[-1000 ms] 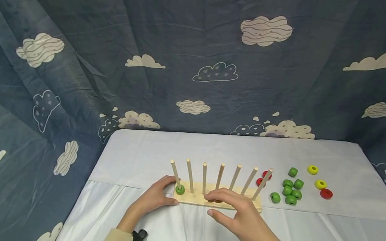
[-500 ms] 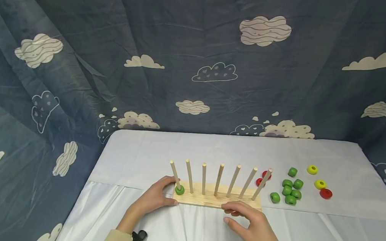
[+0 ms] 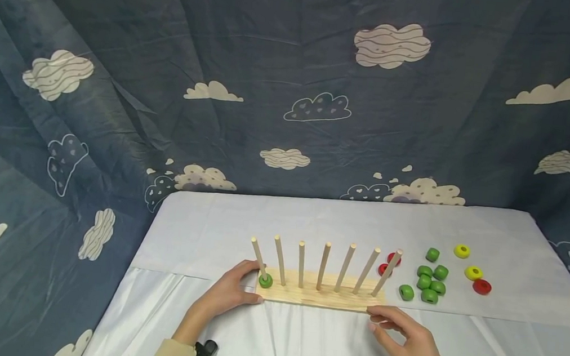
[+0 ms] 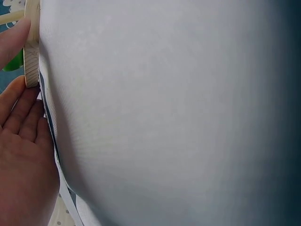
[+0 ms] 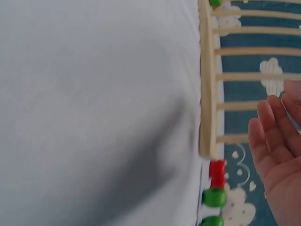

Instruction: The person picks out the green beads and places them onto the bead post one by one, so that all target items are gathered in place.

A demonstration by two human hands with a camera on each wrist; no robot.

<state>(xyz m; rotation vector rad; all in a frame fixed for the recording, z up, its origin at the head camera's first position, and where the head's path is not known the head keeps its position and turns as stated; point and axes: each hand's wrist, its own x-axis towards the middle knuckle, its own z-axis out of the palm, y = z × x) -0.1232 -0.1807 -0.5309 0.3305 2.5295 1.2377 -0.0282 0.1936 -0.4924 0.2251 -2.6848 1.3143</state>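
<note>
The left hand (image 3: 228, 293) grips the left end of a wooden board (image 3: 315, 298), its thumb at the front corner and its fingers round toward the back. The right hand (image 3: 413, 339) is partly open near the front right corner of the board, its fingers gently bent and the thumb just below them, with nothing visible in its grasp; whether a fingertip touches the wood cannot be told.

The board lies flat on a counter (image 3: 199, 232) covered in white cloth, and seven wooden pegs (image 3: 325, 265) stand in a row along it. A single green bead (image 3: 266, 281) sits at the foot of the leftmost peg; the other six pegs carry no beads.

To the right of the board, seven loose green beads (image 3: 429, 296) lie on the cloth, most of them clustered together. Two red beads (image 3: 384, 269) lie just behind the right end of the board, and a third red bead (image 3: 482, 287) lies farther right, near two yellow beads (image 3: 473, 273).

A beige sleeve (image 3: 174, 355) and a small black device (image 3: 206, 351) show at the left wrist. Behind the counter hangs a dark blue cloth (image 3: 275, 58) printed with pale clouds.
</note>
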